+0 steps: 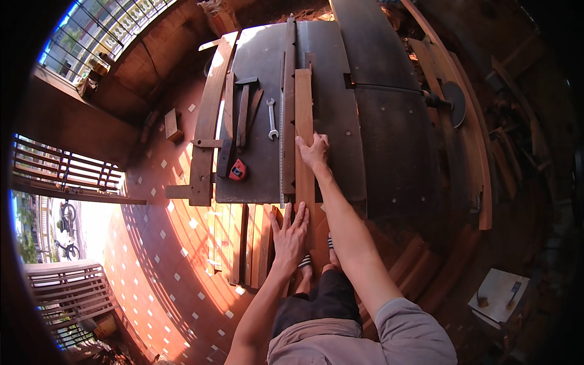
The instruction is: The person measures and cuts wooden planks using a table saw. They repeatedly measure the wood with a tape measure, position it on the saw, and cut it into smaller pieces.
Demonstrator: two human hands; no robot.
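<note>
The right hand (314, 151) is lying flat on a long reddish wooden plank (303, 115), its grip open, fingers spread and pressing down on the board rather than closing around it. The left hand (289, 234) is also open, fingers splayed, and is touching the near end of the same plank where it is overhanging the front edge of the desk (377, 152); it is holding nothing closed in its grip. The plank is running with its long axis straight away from the person, from the left hand at the near end, under the right hand at about the middle, and on toward the far side of the desk. The right hand is the farther one along the board and the left is nearer the body. A steel ruler (281, 140) is lying just beside the plank on its left, parallel to it. Further left a spanner (272, 118), a hammer (243, 109) and a red tape measure (238, 170) are resting on the dark metal top. Loose boards (243, 243) are leaning below the desk front on a red tiled floor (158, 243), sunlight is striping it, and railings (91, 27) are closing the room on the left
</note>
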